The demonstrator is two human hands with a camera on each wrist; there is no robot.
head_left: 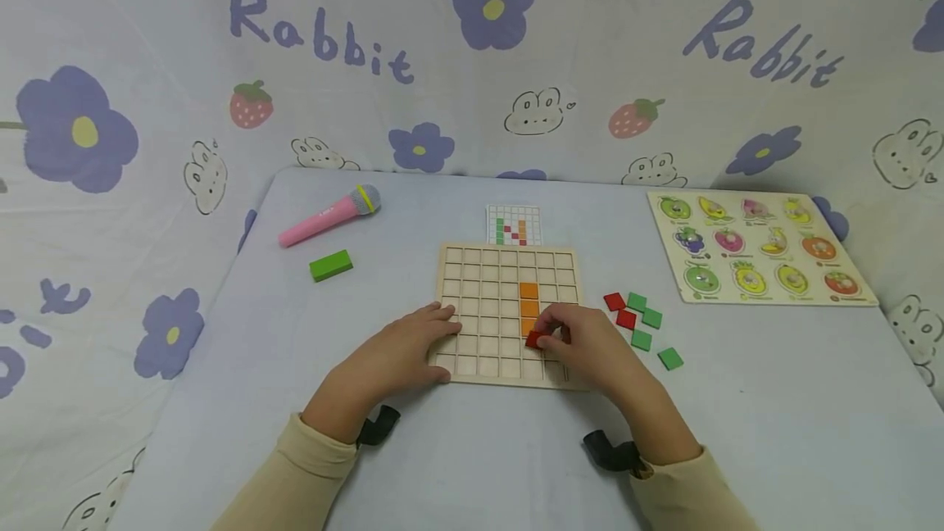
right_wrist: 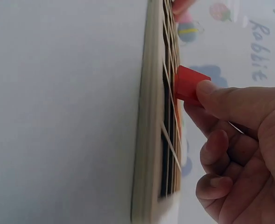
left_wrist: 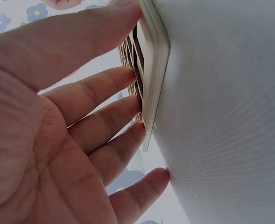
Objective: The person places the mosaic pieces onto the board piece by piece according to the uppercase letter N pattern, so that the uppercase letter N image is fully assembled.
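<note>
A wooden grid board (head_left: 479,346) lies flat in the middle of the table. Three orange tiles (head_left: 528,309) fill neighbouring cells of one column. Between thumb and fingers, my right hand (head_left: 590,342) pinches a red tile (right_wrist: 189,83) at the cell just below the orange ones; in the right wrist view the tile is tilted and its lower edge meets the grid. My left hand (head_left: 406,351) rests on the board's left edge with its fingers spread, thumb at the near corner. Behind the board lies a pattern card (head_left: 514,215) with green, red and orange squares, its near edge against the board.
Right of the board lie two loose red tiles (head_left: 614,301) and several green tiles (head_left: 670,359). A fruit puzzle board (head_left: 760,252) is at the back right. A pink toy microphone (head_left: 324,218) and a green block (head_left: 331,265) lie at the back left.
</note>
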